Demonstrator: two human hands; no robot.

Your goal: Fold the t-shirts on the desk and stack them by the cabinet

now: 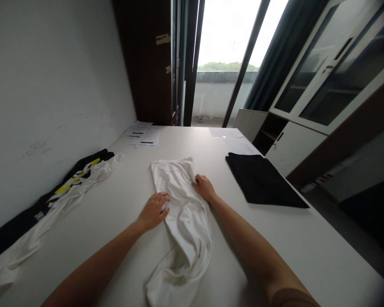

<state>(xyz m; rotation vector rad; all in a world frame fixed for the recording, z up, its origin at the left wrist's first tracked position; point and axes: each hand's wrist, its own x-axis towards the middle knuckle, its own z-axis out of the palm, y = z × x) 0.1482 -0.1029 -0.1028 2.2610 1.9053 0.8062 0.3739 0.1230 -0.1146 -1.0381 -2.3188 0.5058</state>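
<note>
A white cloth garment (182,204) lies lengthwise on the white table (115,238). Its far part is fairly flat, while the near part is bunched and wrinkled; the exact kind of garment cannot be made out. On its left edge rests my left hand (154,209), open, with the fingers stretched over the fabric and the thumb apart. My right hand (205,187) is at the right edge, further from me, its fingers curled closed on the cloth's border. The fingertips there are partly hidden.
To the right lies a folded black cloth (265,179). Along the left wall are a black garment with yellow print (73,179) and a white garment (80,198). Paper sheets (145,135) sit at the far left, more papers (232,140) at the far right. A white cabinet (297,140) stands beyond.
</note>
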